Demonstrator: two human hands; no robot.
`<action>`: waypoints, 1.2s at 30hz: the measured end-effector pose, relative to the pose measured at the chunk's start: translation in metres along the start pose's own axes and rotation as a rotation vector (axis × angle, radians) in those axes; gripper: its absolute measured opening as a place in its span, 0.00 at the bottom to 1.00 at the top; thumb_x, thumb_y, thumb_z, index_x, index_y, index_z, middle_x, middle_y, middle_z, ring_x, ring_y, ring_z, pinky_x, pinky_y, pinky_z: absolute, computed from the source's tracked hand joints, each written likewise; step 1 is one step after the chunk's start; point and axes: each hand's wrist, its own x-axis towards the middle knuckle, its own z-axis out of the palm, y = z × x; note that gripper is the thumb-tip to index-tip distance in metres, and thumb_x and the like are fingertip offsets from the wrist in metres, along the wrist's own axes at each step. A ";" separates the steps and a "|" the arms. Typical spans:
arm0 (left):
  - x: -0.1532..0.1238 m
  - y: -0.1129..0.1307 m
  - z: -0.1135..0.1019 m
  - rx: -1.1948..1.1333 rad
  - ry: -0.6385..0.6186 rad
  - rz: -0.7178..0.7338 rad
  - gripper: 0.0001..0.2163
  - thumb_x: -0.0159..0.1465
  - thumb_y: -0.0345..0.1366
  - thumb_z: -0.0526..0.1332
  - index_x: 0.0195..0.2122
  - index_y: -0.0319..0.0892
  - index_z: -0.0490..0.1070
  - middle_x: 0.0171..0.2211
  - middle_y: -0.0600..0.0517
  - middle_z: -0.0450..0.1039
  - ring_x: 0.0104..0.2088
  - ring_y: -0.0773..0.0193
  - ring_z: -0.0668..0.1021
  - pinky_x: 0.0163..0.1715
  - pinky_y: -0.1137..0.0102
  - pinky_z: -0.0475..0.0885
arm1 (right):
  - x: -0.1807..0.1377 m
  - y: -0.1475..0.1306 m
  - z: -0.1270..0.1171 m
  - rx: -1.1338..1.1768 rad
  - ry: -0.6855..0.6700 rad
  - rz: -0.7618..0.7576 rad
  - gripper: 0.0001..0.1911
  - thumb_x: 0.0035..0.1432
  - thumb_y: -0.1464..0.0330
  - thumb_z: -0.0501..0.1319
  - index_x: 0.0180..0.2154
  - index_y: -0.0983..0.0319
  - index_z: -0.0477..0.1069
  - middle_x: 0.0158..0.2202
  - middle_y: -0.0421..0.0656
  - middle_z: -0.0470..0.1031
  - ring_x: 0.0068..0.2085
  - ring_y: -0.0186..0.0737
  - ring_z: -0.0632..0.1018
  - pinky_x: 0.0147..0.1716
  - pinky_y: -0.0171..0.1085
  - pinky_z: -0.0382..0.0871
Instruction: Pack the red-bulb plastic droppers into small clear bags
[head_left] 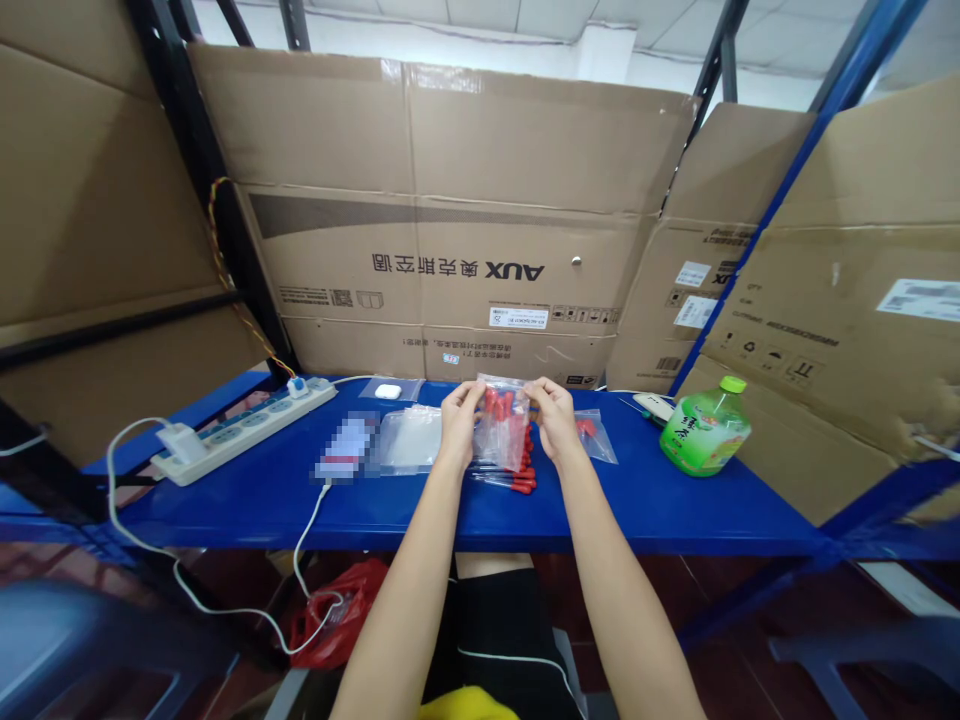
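The clear bag (504, 430), with red pieces (495, 402) inside, was over the desk (637, 512), its upper sides pinched between the fingers of the left hand (460, 412) and right hand (552, 408). Even, gentle tension along the top seemed best, clear of the loose red-ended pieces (522, 487); whether its mouth was sealed was hard to tell. Flat bags (411, 440) lay leftward; a bottle (705, 430) stood well apart, rightward.

Left hand (459, 426) and right hand (554, 418) pinch a clear bag (507, 443) showing red pieces (499, 404).
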 end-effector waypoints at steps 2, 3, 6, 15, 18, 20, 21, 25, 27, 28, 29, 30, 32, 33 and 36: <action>0.004 0.008 -0.007 0.121 -0.040 0.056 0.16 0.59 0.50 0.70 0.33 0.41 0.76 0.29 0.54 0.73 0.28 0.69 0.72 0.26 0.77 0.62 | -0.004 0.007 -0.002 -0.021 -0.023 0.009 0.18 0.49 0.55 0.70 0.27 0.58 0.66 0.26 0.37 0.73 0.23 0.34 0.69 0.18 0.32 0.64; 0.006 0.012 -0.010 0.172 -0.074 0.096 0.16 0.59 0.50 0.69 0.31 0.40 0.76 0.27 0.55 0.72 0.27 0.70 0.70 0.26 0.76 0.62 | -0.004 0.009 -0.003 -0.044 -0.040 0.008 0.17 0.49 0.54 0.70 0.28 0.58 0.68 0.26 0.38 0.74 0.23 0.34 0.70 0.20 0.33 0.65; 0.010 0.024 -0.020 0.286 -0.192 0.176 0.16 0.60 0.50 0.69 0.30 0.40 0.75 0.24 0.56 0.69 0.23 0.70 0.67 0.25 0.75 0.62 | -0.003 0.009 -0.004 -0.142 -0.095 -0.037 0.15 0.51 0.55 0.70 0.31 0.59 0.73 0.28 0.39 0.76 0.26 0.36 0.72 0.25 0.34 0.68; -0.001 0.032 -0.028 0.301 -0.405 0.204 0.15 0.62 0.48 0.69 0.36 0.40 0.73 0.29 0.53 0.74 0.26 0.68 0.73 0.28 0.73 0.68 | -0.002 -0.016 0.010 -0.293 -0.397 -0.087 0.17 0.53 0.54 0.72 0.33 0.61 0.79 0.31 0.43 0.81 0.32 0.40 0.79 0.37 0.38 0.71; -0.007 0.031 -0.027 0.298 -0.360 0.178 0.16 0.63 0.49 0.68 0.35 0.40 0.73 0.29 0.53 0.74 0.27 0.67 0.73 0.29 0.72 0.68 | -0.004 -0.015 0.011 -0.303 -0.356 -0.087 0.17 0.52 0.54 0.72 0.31 0.61 0.78 0.28 0.42 0.80 0.30 0.38 0.77 0.34 0.37 0.71; -0.010 0.031 -0.027 0.311 -0.328 0.156 0.16 0.63 0.50 0.67 0.36 0.40 0.74 0.28 0.53 0.74 0.27 0.66 0.74 0.30 0.72 0.69 | -0.005 -0.013 0.010 -0.309 -0.326 -0.089 0.18 0.50 0.54 0.73 0.30 0.61 0.77 0.28 0.41 0.79 0.29 0.38 0.76 0.34 0.37 0.70; -0.011 0.031 -0.027 0.324 -0.322 0.152 0.16 0.64 0.50 0.67 0.36 0.40 0.74 0.28 0.53 0.74 0.27 0.66 0.74 0.30 0.72 0.69 | -0.006 -0.012 0.009 -0.313 -0.322 -0.088 0.18 0.50 0.54 0.73 0.30 0.62 0.77 0.28 0.41 0.79 0.29 0.37 0.76 0.33 0.37 0.70; -0.015 0.031 -0.028 0.388 -0.311 0.191 0.16 0.64 0.50 0.67 0.36 0.40 0.75 0.28 0.53 0.74 0.26 0.67 0.73 0.30 0.72 0.68 | -0.010 -0.010 0.010 -0.303 -0.361 -0.073 0.18 0.52 0.53 0.71 0.29 0.61 0.75 0.27 0.40 0.77 0.28 0.37 0.75 0.32 0.36 0.69; -0.019 0.032 -0.028 0.415 -0.294 0.211 0.15 0.64 0.49 0.67 0.34 0.40 0.74 0.28 0.54 0.73 0.27 0.67 0.72 0.30 0.73 0.67 | -0.014 -0.009 0.011 -0.281 -0.380 -0.061 0.17 0.54 0.53 0.71 0.30 0.61 0.76 0.27 0.40 0.77 0.28 0.37 0.75 0.31 0.36 0.69; -0.022 0.032 -0.028 0.425 -0.288 0.215 0.15 0.64 0.49 0.67 0.34 0.40 0.74 0.27 0.54 0.72 0.27 0.67 0.72 0.29 0.73 0.66 | -0.016 -0.010 0.012 -0.270 -0.384 -0.057 0.17 0.54 0.53 0.71 0.30 0.61 0.76 0.27 0.40 0.78 0.28 0.37 0.75 0.31 0.36 0.70; -0.025 0.033 -0.027 0.432 -0.283 0.216 0.15 0.64 0.48 0.66 0.35 0.41 0.74 0.26 0.55 0.71 0.26 0.68 0.71 0.28 0.73 0.65 | -0.018 -0.010 0.013 -0.260 -0.384 -0.054 0.17 0.54 0.53 0.71 0.31 0.61 0.77 0.27 0.40 0.78 0.28 0.37 0.76 0.30 0.36 0.70; -0.028 0.034 -0.027 0.439 -0.281 0.217 0.14 0.65 0.48 0.66 0.35 0.41 0.73 0.26 0.55 0.71 0.25 0.68 0.70 0.27 0.73 0.64 | -0.020 -0.010 0.014 -0.255 -0.381 -0.052 0.17 0.54 0.53 0.71 0.31 0.61 0.77 0.27 0.40 0.78 0.28 0.37 0.75 0.30 0.36 0.70; -0.034 0.038 -0.024 0.456 -0.272 0.221 0.14 0.65 0.48 0.65 0.35 0.41 0.73 0.25 0.55 0.70 0.24 0.69 0.69 0.26 0.73 0.63 | -0.024 -0.012 0.014 -0.257 -0.373 -0.054 0.17 0.54 0.53 0.71 0.30 0.61 0.76 0.27 0.40 0.77 0.27 0.36 0.75 0.29 0.35 0.69; -0.037 0.040 -0.023 0.468 -0.265 0.228 0.14 0.65 0.48 0.65 0.35 0.41 0.73 0.25 0.55 0.70 0.24 0.69 0.69 0.26 0.73 0.63 | -0.025 -0.013 0.015 -0.262 -0.373 -0.059 0.17 0.54 0.54 0.71 0.30 0.61 0.76 0.26 0.40 0.77 0.26 0.36 0.74 0.28 0.35 0.69; -0.042 0.044 -0.020 0.491 -0.250 0.244 0.14 0.65 0.48 0.65 0.33 0.41 0.73 0.26 0.55 0.71 0.25 0.68 0.70 0.27 0.73 0.63 | -0.027 -0.015 0.014 -0.292 -0.372 -0.087 0.17 0.56 0.54 0.70 0.29 0.61 0.75 0.26 0.39 0.76 0.27 0.35 0.74 0.28 0.35 0.69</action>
